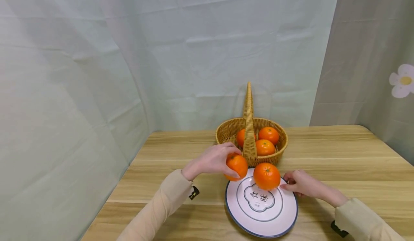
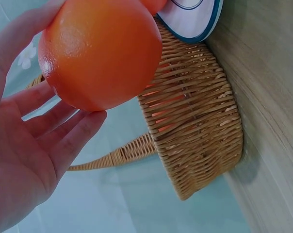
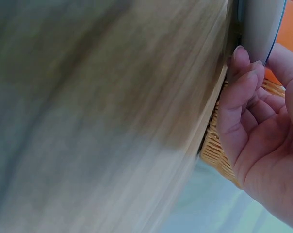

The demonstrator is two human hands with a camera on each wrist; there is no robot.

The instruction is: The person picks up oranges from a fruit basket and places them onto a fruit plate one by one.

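My left hand (image 1: 221, 161) grips an orange (image 1: 237, 166) between thumb and fingers, held up beside the basket's front left side. In the left wrist view this orange (image 2: 103, 53) fills the upper part, fingertips against its skin. A second orange (image 1: 266, 176) sits at the far part of a white plate (image 1: 262, 226) with a blue rim and dark printed characters. My right hand (image 1: 305, 185) pinches the plate's right rim, thumb over the edge and fingers curled beneath it. From the right wrist, the plate (image 3: 260, 29) shows edge-on beside those fingers (image 3: 243, 90).
Behind the plate stands a wicker basket (image 1: 281, 151) with a tall arched handle (image 1: 248, 126). Three oranges lie inside, one (image 1: 268, 135) at the back right. The wooden table (image 1: 339, 154) ends at a pale hanging cloth (image 1: 210, 61) behind and to the left.
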